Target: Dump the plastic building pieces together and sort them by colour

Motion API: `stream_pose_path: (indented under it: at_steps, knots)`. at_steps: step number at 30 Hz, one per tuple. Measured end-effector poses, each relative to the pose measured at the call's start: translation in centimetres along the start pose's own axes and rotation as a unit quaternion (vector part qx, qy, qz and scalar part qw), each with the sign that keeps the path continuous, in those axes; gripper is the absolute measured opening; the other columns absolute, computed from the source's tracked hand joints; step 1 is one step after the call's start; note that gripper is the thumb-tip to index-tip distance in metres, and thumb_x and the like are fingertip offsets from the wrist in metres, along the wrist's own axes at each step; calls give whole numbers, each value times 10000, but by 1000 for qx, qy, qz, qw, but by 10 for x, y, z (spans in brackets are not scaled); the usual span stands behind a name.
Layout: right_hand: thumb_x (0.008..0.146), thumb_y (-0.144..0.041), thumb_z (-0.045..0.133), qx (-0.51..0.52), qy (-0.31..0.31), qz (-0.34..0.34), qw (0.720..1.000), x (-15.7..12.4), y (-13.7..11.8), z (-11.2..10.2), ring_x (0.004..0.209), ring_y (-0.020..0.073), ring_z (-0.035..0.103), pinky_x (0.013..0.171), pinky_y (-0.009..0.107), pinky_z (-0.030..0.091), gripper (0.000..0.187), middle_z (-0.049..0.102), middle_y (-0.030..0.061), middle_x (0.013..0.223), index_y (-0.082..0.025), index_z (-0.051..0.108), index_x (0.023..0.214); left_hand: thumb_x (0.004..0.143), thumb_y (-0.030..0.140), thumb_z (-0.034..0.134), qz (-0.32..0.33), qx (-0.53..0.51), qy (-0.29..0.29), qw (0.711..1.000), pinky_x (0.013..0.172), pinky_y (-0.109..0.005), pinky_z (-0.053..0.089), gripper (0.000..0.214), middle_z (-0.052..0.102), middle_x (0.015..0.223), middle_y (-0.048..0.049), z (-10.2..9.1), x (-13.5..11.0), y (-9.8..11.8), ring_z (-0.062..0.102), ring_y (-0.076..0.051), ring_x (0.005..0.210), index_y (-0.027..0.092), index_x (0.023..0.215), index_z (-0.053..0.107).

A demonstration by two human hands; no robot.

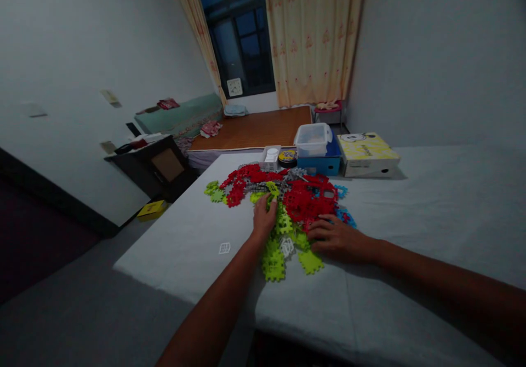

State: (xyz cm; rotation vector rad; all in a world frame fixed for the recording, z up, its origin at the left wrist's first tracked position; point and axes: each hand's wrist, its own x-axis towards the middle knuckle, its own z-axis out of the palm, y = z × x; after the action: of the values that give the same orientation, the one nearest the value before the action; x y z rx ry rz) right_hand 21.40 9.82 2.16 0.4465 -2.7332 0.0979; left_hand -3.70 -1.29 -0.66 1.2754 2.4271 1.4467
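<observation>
We seem to be picking through pieces — right hand [337, 240] loosely spread by red pieces [302, 205], left hand [265, 217] at green pieces [284, 222], pinch hard to tell — and next needs gentle gripping.

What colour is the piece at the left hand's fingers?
The piece is lime green, in the head view.

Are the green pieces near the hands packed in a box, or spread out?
Spread out: the green pieces lie on the cloth, some between the left hand and the right hand.
</observation>
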Motion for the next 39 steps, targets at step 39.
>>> stream_pose_path:
  at_steps: [39]
  knots:
    - [739,-641,498,24,193,658,728,-145,75,18,997,337,686,890,514,547,402,735,12,1079,-383,706,968,935,602,352,38,238,-276,930,1079,-363,394,552,634,1334,-42,-52,283,-123,552,-268,1271,253,1251,641]
